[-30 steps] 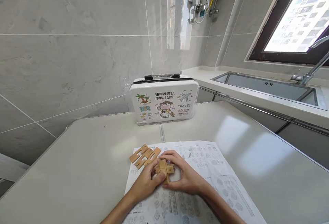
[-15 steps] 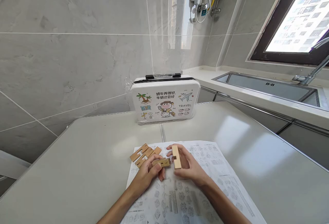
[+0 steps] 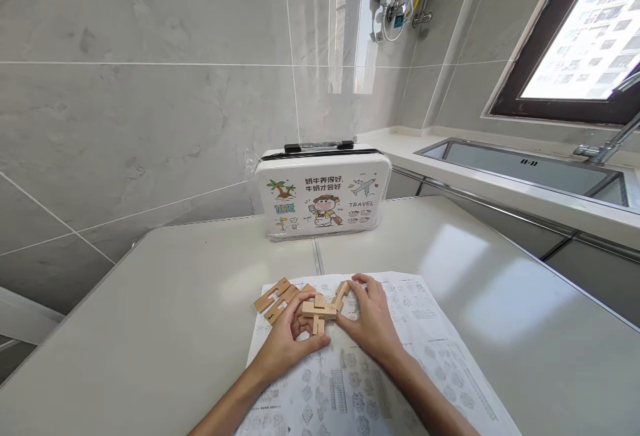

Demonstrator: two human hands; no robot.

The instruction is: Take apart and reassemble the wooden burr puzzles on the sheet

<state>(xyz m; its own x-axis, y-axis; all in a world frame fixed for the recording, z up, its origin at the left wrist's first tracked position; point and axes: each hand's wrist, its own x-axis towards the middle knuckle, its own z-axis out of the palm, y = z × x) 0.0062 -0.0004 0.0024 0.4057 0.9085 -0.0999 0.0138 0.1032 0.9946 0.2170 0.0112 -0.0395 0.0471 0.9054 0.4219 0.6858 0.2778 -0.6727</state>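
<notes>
My left hand point(image 3: 285, 341) is closed around a small cross of joined wooden puzzle pieces point(image 3: 318, 311), held just above a printed instruction sheet point(image 3: 400, 363). My right hand point(image 3: 369, 319) pinches another notched wooden piece point(image 3: 342, 293), whose lower end meets the cross. Two more notched wooden pieces point(image 3: 274, 298) lie flat at the sheet's upper left corner, just left of my left hand.
A white tin case point(image 3: 323, 195) with cartoon travel pictures stands upright at the back of the grey table point(image 3: 165, 316), against the tiled wall. To the right are a steel sink point(image 3: 525, 166) with a tap point(image 3: 607, 146) and a window above it.
The two pieces my hands held apart half a second ago are back together as a cross in my left hand. My right hand has lowered its piece to the cross.
</notes>
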